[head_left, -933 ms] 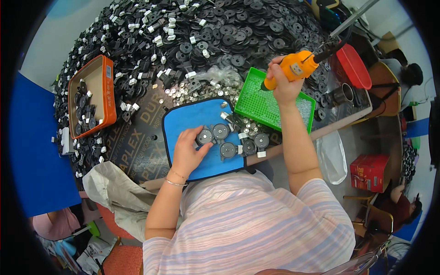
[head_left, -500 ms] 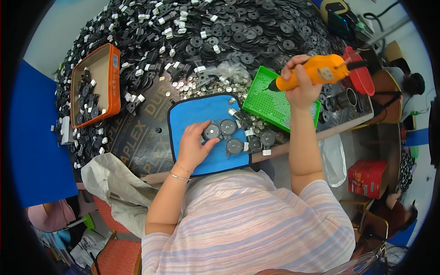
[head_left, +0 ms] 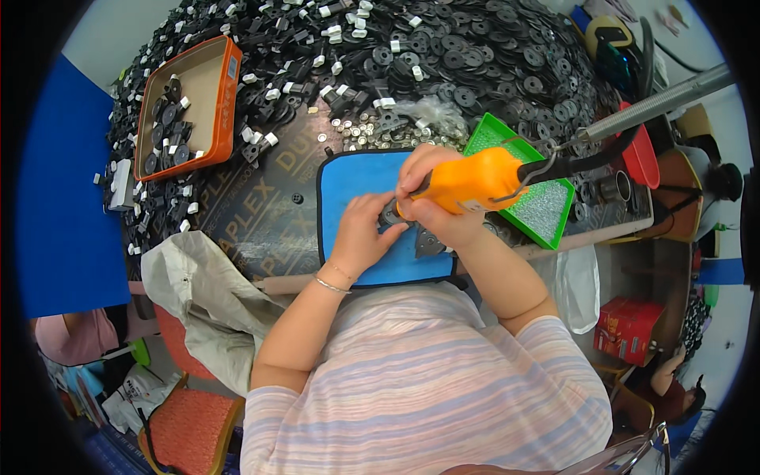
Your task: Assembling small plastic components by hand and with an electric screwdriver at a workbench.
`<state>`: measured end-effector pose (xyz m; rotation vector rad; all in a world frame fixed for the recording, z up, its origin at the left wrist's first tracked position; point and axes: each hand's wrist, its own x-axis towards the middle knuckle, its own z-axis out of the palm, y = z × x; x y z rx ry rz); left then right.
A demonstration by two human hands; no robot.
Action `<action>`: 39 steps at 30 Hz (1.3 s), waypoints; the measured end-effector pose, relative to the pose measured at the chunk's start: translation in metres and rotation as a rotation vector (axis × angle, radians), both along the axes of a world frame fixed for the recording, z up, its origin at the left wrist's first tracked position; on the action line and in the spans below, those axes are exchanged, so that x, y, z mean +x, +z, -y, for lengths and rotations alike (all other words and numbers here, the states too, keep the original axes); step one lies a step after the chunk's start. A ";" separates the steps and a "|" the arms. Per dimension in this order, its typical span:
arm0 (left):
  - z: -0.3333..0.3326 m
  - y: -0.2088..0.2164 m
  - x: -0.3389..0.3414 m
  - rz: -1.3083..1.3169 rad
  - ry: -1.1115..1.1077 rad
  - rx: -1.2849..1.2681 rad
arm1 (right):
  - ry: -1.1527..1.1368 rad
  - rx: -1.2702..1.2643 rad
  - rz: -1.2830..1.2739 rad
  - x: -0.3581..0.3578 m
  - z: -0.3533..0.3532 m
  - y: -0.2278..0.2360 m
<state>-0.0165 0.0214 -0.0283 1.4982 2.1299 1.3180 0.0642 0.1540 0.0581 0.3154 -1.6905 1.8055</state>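
Observation:
On the blue mat [head_left: 336, 178], my left hand [head_left: 360, 237] holds a small black round wheel-like part [head_left: 389, 214] between thumb and fingers. My right hand [head_left: 453, 225] grips an orange electric screwdriver [head_left: 473, 184], its front end pointed down and left at that part. The tip itself is hidden behind my fingers and the part. Beside the held piece, more dark round parts [head_left: 429, 244] rest on the mat, partly covered by my right hand and wrist.
A green tray [head_left: 492, 129] of tiny silver pieces stands right of the mat. Small silver caps [head_left: 360, 131] lie behind it, before a big heap of black discs [head_left: 507, 51]. An orange-rimmed box [head_left: 226, 99] sits left. A coiled cable [head_left: 661, 103] reaches the screwdriver from the right.
My right hand has brought the screwdriver left and down from over the green tray to the part at my left hand. The whole view has shifted slightly.

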 end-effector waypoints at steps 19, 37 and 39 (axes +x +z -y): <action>-0.003 -0.009 -0.002 0.052 -0.034 0.056 | -0.021 0.016 0.046 -0.005 0.008 0.001; 0.001 0.007 0.004 0.088 -0.002 -0.048 | 0.340 -0.153 -0.002 0.004 -0.030 0.025; 0.002 0.009 0.004 0.135 -0.017 -0.161 | 0.366 -0.298 -0.106 0.020 -0.042 0.040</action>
